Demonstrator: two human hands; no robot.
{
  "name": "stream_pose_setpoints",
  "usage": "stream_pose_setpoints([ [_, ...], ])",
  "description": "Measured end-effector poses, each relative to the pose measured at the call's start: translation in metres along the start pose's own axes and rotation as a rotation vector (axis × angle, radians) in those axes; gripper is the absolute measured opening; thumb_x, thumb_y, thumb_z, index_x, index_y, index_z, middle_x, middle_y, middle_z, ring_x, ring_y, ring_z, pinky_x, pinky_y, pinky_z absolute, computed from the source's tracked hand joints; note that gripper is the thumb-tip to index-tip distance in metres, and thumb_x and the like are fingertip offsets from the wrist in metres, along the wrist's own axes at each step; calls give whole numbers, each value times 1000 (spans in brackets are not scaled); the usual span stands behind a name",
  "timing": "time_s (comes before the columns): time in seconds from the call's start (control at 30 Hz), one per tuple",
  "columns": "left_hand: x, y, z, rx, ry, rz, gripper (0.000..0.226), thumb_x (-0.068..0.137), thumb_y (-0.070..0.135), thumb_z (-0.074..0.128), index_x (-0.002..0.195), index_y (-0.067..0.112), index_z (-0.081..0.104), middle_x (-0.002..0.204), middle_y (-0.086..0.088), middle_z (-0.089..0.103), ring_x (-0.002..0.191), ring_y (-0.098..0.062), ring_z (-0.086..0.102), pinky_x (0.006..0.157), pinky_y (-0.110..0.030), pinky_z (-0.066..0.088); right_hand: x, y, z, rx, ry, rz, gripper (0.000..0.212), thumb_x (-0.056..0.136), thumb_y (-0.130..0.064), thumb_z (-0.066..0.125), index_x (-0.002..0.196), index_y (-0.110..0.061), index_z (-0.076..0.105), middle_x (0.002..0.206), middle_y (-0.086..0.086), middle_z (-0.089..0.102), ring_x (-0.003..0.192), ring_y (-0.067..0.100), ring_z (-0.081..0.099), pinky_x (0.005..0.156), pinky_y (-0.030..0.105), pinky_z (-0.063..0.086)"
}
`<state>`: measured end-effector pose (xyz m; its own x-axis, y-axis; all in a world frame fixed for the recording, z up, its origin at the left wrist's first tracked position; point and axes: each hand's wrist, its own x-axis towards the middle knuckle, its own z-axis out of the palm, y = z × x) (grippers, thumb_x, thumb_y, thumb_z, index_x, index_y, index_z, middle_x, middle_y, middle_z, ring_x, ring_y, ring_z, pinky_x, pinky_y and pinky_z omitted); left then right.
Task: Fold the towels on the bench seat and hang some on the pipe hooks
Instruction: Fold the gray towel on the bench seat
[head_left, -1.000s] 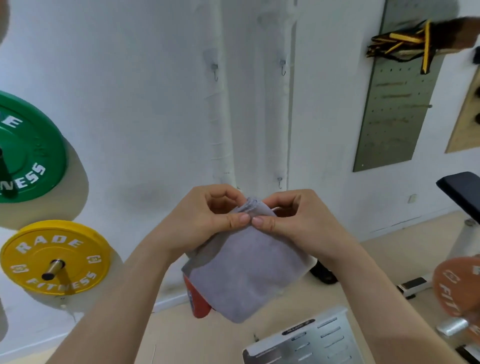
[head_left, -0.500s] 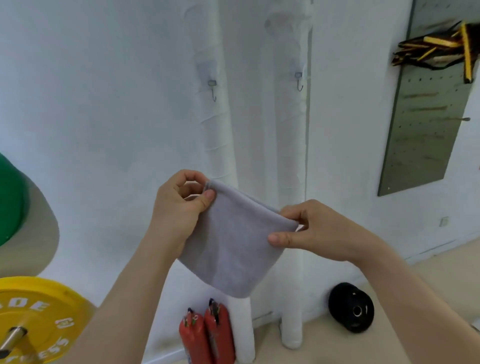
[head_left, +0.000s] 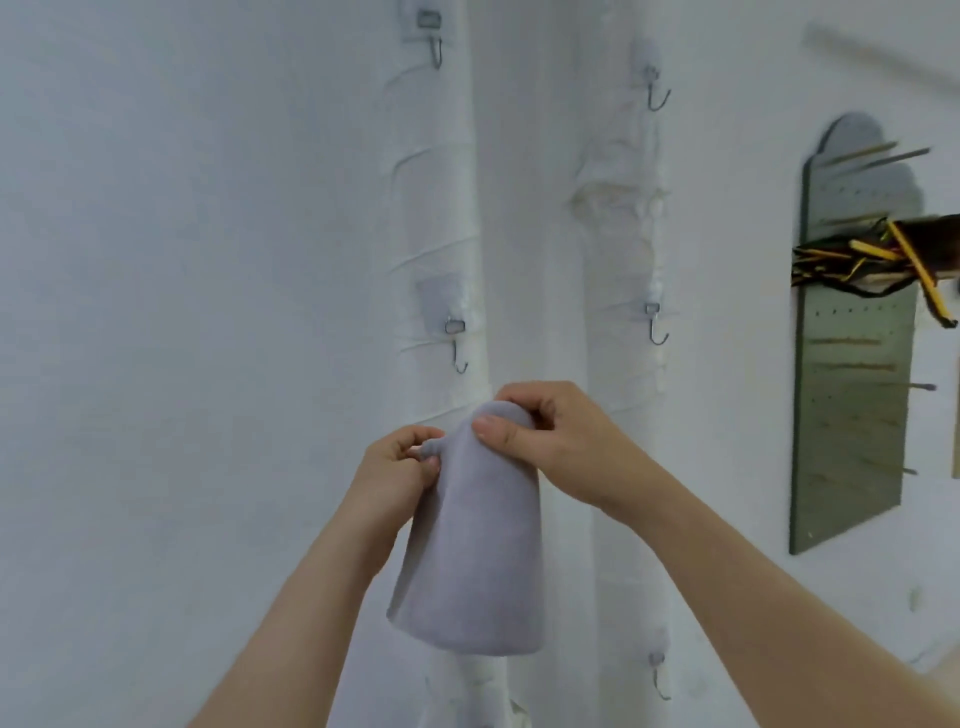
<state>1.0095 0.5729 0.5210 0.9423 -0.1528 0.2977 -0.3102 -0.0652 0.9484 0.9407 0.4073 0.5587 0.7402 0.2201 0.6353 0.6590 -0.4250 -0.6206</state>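
A folded grey towel (head_left: 475, 551) hangs in front of two white wrapped pipes. My left hand (head_left: 402, 470) pinches a small loop or corner at the towel's upper left edge. My right hand (head_left: 550, 431) grips the top fold of the towel. A metal hook (head_left: 457, 345) sticks out of the left pipe (head_left: 441, 218) just above my hands. The right pipe (head_left: 621, 249) carries a hook (head_left: 655, 325) at about the same height. Higher hooks sit on the left pipe (head_left: 434, 44) and the right pipe (head_left: 655, 93). All of these hooks are bare.
A grey pegboard (head_left: 852, 395) with pegs hangs on the wall at right, with black and yellow straps (head_left: 872, 265) draped on it. Another hook (head_left: 657, 675) sits low on the right pipe. White wall fills the left side.
The view has tilted upward and closer to the pipes; the weight plates and floor have left the frame. Both hands came together at the towel's top and rose toward the left pipe's hook.
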Motion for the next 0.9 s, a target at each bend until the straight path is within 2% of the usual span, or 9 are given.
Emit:
stream_pose_setpoints([
  [0.1, 25, 6, -5, 186, -104, 7, 19, 88, 2, 52, 93, 12, 68, 80, -12, 68, 65, -18, 61, 56, -23, 49, 37, 11, -7, 39, -35, 95, 35, 92, -32, 62, 78, 0, 60, 69, -3, 50, 66, 8, 47, 65, 24, 38],
  [0.17, 38, 9, -9, 287, 2, 190, 20, 85, 7, 59, 91, 22, 71, 86, -2, 73, 77, -18, 67, 71, -32, 56, 56, 16, -13, 31, -70, 118, 35, 91, -35, 63, 82, -2, 64, 73, -2, 55, 71, 9, 51, 69, 27, 42],
  [0.2, 43, 14, -10, 229, 38, 278, 20, 86, 9, 60, 93, 23, 73, 91, 2, 74, 87, -15, 68, 82, -34, 55, 64, 17, -14, 25, -97, 117, 33, 90, -35, 64, 82, -3, 66, 74, -2, 57, 72, 8, 53, 70, 27, 43],
  [0.27, 47, 28, -8, 31, -63, 348, 22, 94, 18, 53, 101, 22, 73, 103, 3, 73, 103, -14, 66, 94, -36, 50, 76, 14, -17, 12, -148, 108, 24, 89, -32, 66, 76, -13, 70, 71, -9, 61, 69, 4, 55, 68, 20, 43],
  [0.33, 54, 39, -7, -39, -211, 350, 29, 99, 25, 45, 106, 19, 72, 109, -4, 71, 108, -21, 64, 95, -37, 50, 88, 15, -19, -1, -180, 88, 21, 88, -29, 68, 68, -22, 70, 66, -16, 63, 65, -1, 57, 64, 14, 44],
  [0.43, 64, 46, -11, -62, -268, 328, 30, 93, 35, 52, 100, 16, 74, 101, -7, 74, 100, -21, 68, 87, -34, 53, 104, 22, -27, -2, -184, 94, 17, 87, -28, 69, 82, -12, 73, 76, -5, 66, 74, 5, 60, 70, 20, 47],
  [0.6, 94, 46, -22, 251, 29, 490, 14, 83, 34, 69, 73, 25, 76, 73, 10, 73, 70, -1, 65, 64, -17, 49, 131, 40, -40, -1, -138, 143, 14, 83, -17, 73, 93, -8, 68, 72, 3, 58, 67, 10, 52, 59, 19, 41],
  [0.77, 121, 32, -24, 712, 305, 605, 21, 84, 48, 62, 79, 27, 66, 74, 10, 68, 76, -14, 62, 71, -32, 48, 151, 73, -33, -49, 92, 140, 14, 73, -14, 80, 78, -16, 67, 67, -1, 60, 65, 12, 53, 67, 27, 44],
  [0.9, 122, 6, -18, 620, 389, 674, 19, 84, 44, 63, 83, 28, 53, 63, 4, 62, 63, -23, 60, 62, -38, 49, 142, 107, -5, 177, 281, 168, 18, 74, -9, 80, 70, -13, 63, 66, 2, 58, 63, 13, 50, 60, 24, 42],
])
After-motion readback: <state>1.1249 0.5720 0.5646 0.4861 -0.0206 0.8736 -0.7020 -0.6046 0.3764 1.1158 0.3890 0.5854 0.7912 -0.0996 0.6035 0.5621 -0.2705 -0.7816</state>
